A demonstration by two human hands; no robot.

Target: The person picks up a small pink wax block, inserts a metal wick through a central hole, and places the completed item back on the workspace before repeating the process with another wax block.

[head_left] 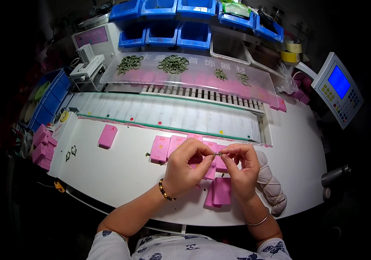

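Observation:
My left hand (pixel 184 168) and my right hand (pixel 242 168) meet over the white table, each closed in a pinch of thumb and forefinger. Between the fingertips is a small greenish piece (pixel 217 154), slim and too small to make out fully. Beneath and around the hands lie several pink blocks (pixel 160 149) with red marks, partly hidden by my fingers. Two more pink blocks (pixel 222 191), one overlapping the other, lie nearer to me. Beside my right hand is a bundle of twisted pale cloth (pixel 272 186).
Piles of green rings (pixel 173 64) lie on a translucent sheet (pixel 151 80) at the back. In front runs a long white-topped strip (pixel 168 113). Blue bins (pixel 193 34) stand behind; a keypad screen (pixel 338 89) is at right. Left are a lone pink block (pixel 107 136) and two loose rings (pixel 71 152).

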